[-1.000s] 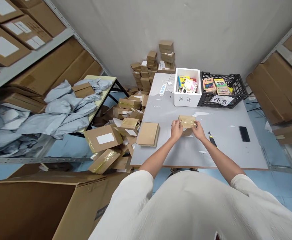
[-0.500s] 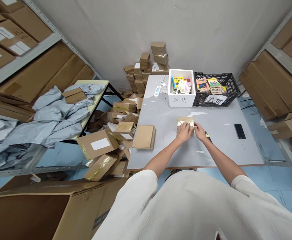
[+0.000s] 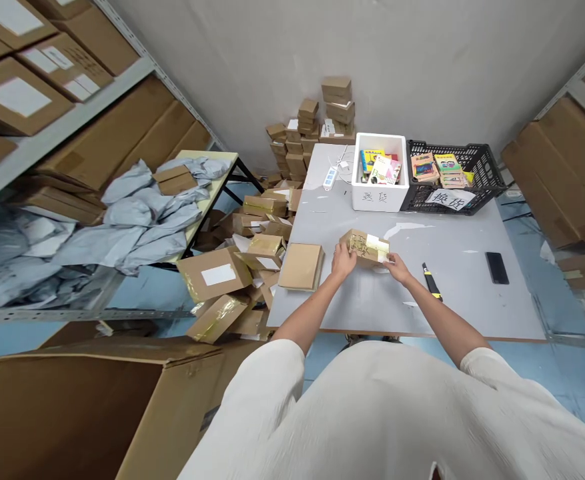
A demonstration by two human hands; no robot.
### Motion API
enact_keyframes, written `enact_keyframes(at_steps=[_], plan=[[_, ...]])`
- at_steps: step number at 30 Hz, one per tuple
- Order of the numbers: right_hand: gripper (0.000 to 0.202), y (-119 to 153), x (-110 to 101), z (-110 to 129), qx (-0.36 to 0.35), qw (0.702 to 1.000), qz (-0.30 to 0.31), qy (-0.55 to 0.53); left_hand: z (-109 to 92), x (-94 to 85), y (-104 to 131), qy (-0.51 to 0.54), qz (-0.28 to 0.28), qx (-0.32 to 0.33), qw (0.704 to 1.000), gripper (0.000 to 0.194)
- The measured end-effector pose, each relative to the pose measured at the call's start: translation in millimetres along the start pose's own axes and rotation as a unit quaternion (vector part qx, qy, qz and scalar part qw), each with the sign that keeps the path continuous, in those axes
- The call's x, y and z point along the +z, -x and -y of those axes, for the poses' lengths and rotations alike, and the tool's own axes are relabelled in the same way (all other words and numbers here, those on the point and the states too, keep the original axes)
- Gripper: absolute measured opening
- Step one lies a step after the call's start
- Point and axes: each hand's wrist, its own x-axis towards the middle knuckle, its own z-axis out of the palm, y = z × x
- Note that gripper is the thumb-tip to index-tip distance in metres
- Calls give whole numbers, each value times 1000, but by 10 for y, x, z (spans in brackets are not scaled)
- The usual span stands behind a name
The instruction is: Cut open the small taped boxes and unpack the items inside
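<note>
A small cardboard box (image 3: pixel 365 247) with black handwriting and a pale label is between my hands, tilted over the grey table (image 3: pixel 337 310). My left hand (image 3: pixel 343 261) grips its left end, fingers closed on the edge. At the right end, my right hand (image 3: pixel 397 267) holds the lower corner between thumb and fingers. To the right of my right hand lies a black and yellow utility knife (image 3: pixel 431 283). A larger flat cardboard box (image 3: pixel 301 267) rests on the table's left edge, left of my left hand.
A white foam box (image 3: pixel 378 200) and a black crate (image 3: pixel 477 175), both holding books, stand at the back. A phone (image 3: pixel 497 268) lies on the right and a power strip (image 3: pixel 330 177) at back left. Cardboard parcels (image 3: pixel 217 273) pile up left of the table; grey mailing bags (image 3: pixel 137 213) lie beyond.
The small box has been turned, so its handwritten face and label now show. My left hand has moved from its top to its left end. The camera view has shifted slightly left.
</note>
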Motion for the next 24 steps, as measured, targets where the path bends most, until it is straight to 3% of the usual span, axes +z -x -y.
enact_keyframes(at_steps=[4,10,14,19,24], plan=[[51,42,-75,-74,-21,997,-42,63,168,121,65,62,36,-11,997,63],[44,225,-486,-346,-30,985,-102,139,199,614,211,92,91,8,992,64],[39,352,-721,-472,-32,986,-99,130,202,844,263,83,122,13,989,59],[38,394,-965,-612,-34,991,-93,87,215,895,277,48,123,1,991,56],[34,419,-1307,-935,52,984,-131,113,219,893,319,15,115,-8,993,61]])
